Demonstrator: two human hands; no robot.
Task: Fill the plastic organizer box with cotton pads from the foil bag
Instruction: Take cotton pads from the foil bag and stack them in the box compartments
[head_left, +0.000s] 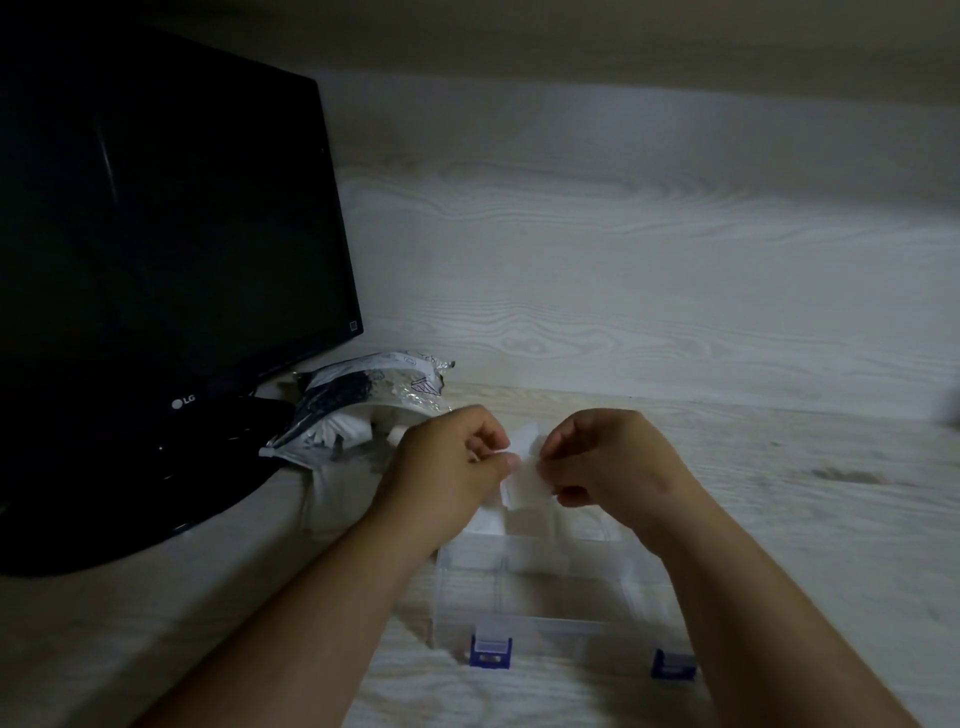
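Plastic organizer box (545, 618) in front of me, cotton pads (522, 480) pinched between both hands over its far row.

The black monitor (156, 234) takes the left side of the table (779, 519). The foil bag (363, 395) leans at its foot near the back edge, its mouth turned toward me so I can reach in without shifting it. The box sits toward the table's near side, blue latches (490, 652) facing me, which keeps its compartments right under my hands. My left hand (447, 467) and right hand (608, 457) are both curled, thumb and fingertips nipping opposite edges of the pads. I judge I am squaring or separating them before dropping them in. Something white, probably pads, lies in the far-left compartment.
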